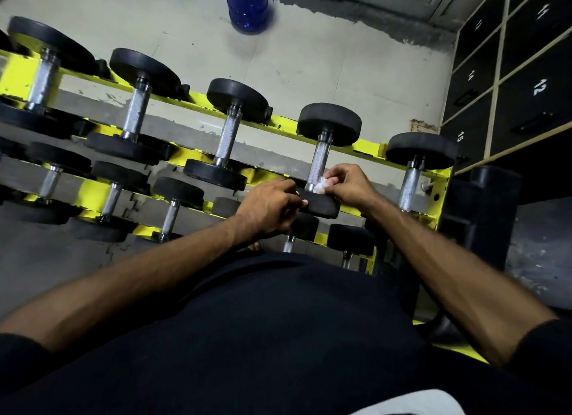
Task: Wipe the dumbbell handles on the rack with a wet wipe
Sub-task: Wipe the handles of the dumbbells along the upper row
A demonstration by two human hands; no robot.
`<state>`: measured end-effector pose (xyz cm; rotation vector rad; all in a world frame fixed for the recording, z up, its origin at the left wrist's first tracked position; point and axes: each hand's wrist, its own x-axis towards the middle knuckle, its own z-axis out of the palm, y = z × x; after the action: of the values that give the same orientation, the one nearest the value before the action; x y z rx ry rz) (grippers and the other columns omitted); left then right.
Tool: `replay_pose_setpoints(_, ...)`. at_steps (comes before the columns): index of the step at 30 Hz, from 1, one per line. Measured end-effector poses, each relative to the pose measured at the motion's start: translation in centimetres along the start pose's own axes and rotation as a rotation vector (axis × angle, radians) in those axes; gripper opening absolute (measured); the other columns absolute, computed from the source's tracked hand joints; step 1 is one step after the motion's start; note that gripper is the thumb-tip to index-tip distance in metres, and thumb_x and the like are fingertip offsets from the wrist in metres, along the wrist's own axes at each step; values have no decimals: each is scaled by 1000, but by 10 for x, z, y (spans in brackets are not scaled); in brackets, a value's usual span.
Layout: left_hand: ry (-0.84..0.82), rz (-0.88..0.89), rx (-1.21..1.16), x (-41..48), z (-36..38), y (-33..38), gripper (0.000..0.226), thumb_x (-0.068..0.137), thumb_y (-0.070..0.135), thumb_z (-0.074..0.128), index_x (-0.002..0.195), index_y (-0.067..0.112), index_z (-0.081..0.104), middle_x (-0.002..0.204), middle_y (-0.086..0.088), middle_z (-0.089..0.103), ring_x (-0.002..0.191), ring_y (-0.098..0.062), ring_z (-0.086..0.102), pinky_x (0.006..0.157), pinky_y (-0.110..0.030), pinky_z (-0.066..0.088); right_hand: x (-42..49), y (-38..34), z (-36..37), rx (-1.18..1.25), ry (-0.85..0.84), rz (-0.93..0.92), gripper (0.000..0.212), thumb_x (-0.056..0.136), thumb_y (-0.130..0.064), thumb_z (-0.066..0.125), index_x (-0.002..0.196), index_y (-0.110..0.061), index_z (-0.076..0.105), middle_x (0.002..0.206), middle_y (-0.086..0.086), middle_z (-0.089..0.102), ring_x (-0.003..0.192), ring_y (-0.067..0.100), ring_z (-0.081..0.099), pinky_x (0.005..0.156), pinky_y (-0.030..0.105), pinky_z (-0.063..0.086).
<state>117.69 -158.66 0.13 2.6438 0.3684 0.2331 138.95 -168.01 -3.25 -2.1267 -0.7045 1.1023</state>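
So the white wipe point(322, 184) is pinched in the curled fingers of the right hand point(349, 185) and pressed to the lower end of the handle point(320, 159) of the dumbbell point(329, 124) right of centre, fourth along the top row of the yellow rack point(368, 147). That dumbbell's near head point(323, 208) is gripped at its left edge by the left hand point(272, 207), fingers curled. Numbered black lockers point(526, 83) are seen at the upper right.

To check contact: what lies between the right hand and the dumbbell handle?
Head view: the wet wipe, pinched by the right hand, at the dumbbell handle.
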Motion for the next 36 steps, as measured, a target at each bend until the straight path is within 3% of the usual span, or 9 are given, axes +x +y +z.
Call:
replay_pose_setpoints(5, -21, 0, 13, -3, 0, -1, 21, 83, 24, 72, 102, 20, 77, 88, -1, 59, 84, -20, 55, 61, -34, 48, -1, 1, 5, 24, 212, -99, 13, 74, -14, 85, 82, -18, 76, 87, 0, 74, 78, 17, 69, 70, 34, 60)
replay_pose_setpoints(10, -18, 6, 2, -1, -1, 0, 14, 83, 23, 72, 96, 19, 76, 85, -2, 58, 81, -21, 56, 60, -36, 49, 1, -11, 9, -50, 377, -231, 10, 77, -17, 81, 87, -17, 78, 87, -6, 73, 76, 9, 67, 68, 24, 57)
replay_pose_setpoints(15, -13, 15, 7, 0, 1, -2, 11, 85, 24, 73, 94, 20, 76, 84, -2, 58, 79, -22, 56, 59, -36, 49, -7, -21, 2, -435, 3, -481, 14, 75, -11, 82, 89, -14, 80, 83, 0, 71, 72, 9, 63, 67, 21, 50)
replay_pose_setpoints(20, 3, 1, -4, -1, 2, -1, 7, 85, 23, 72, 88, 18, 75, 81, -3, 56, 78, -23, 55, 57, -38, 48, 9, -36, 8, -474, 226, -469, 13, 78, -18, 74, 91, -15, 75, 91, 1, 71, 79, 16, 63, 70, 28, 50)
replay_pose_setpoints(24, -28, 23, 14, -4, 1, -2, 22, 80, 19, 73, 101, 20, 76, 88, -5, 60, 83, -26, 58, 58, -34, 48, 6, -56, 12, -813, -212, -493, 15, 80, -25, 78, 95, -22, 79, 93, -4, 74, 85, 16, 67, 67, 25, 48)
replay_pose_setpoints(26, -34, 24, 18, -4, 1, -3, 26, 79, 20, 70, 105, 21, 76, 90, -4, 61, 84, -26, 58, 59, -36, 49, 11, -72, 6, -960, -172, -476, 19, 80, -30, 75, 99, -29, 77, 96, -9, 74, 88, 17, 68, 58, 23, 42)
replay_pose_setpoints(29, -35, 23, 15, -3, 0, -2, 25, 81, 21, 68, 105, 20, 76, 89, -4, 60, 83, -26, 58, 60, -38, 50, 16, -84, 11, -1116, -45, -445, 21, 84, -27, 68, 104, -31, 74, 104, -6, 73, 97, 23, 67, 62, 24, 38)
replay_pose_setpoints(33, -39, 39, 28, -2, -1, -3, 26, 81, 20, 67, 105, 20, 76, 90, -5, 61, 84, -27, 59, 60, -39, 51, 16, -86, 29, -1232, -375, -347, 25, 82, -19, 70, 106, -29, 72, 90, -1, 68, 80, 23, 62, 54, 22, 37)
replay_pose_setpoints(36, -35, 40, 32, -2, 0, -3, 26, 81, 20, 68, 106, 20, 76, 91, -5, 62, 85, -26, 59, 60, -39, 51, 20, -95, 28, -1279, -346, -377, 25, 82, -23, 74, 107, -29, 72, 94, -2, 70, 86, 22, 64, 59, 23, 43)
